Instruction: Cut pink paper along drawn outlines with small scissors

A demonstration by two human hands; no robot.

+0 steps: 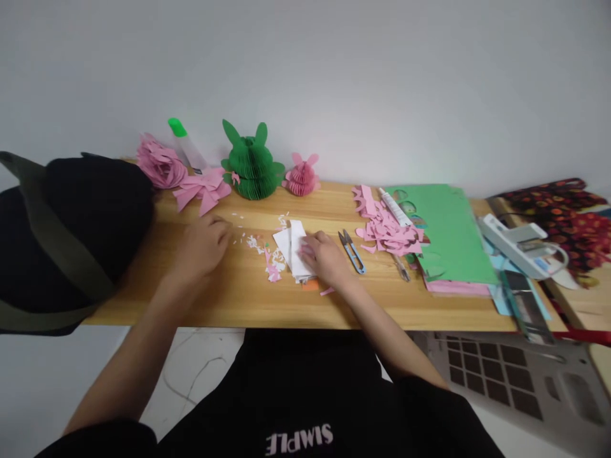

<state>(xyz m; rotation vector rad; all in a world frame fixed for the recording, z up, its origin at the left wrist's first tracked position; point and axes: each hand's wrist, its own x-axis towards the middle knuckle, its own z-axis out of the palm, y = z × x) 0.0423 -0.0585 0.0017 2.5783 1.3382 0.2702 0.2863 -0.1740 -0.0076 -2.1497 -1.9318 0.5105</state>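
Observation:
My right hand [328,259] is closed at the edge of a small stack of folded white paper [296,245] on the wooden table, its fingertips on the top pieces. To the left of the stack, my left hand [205,243] hovers slightly blurred over the table with curled fingers. Whether anything is between those fingers, I cannot make out. Between the hands lie tiny white paper scraps [252,242] and a pink paper strip [273,270]. An orange paper piece [310,285] peeks from under the stack. Blue-handled thread snips [352,252] rest to the right of my right hand.
Along the wall stand a green paper rabbit [252,168], a smaller pink one [302,175] and a green-capped glue bottle [188,145]. Pink offcuts [391,230], green sheets [451,232] and a power strip [515,245] lie right. A black bag [86,222] sits left.

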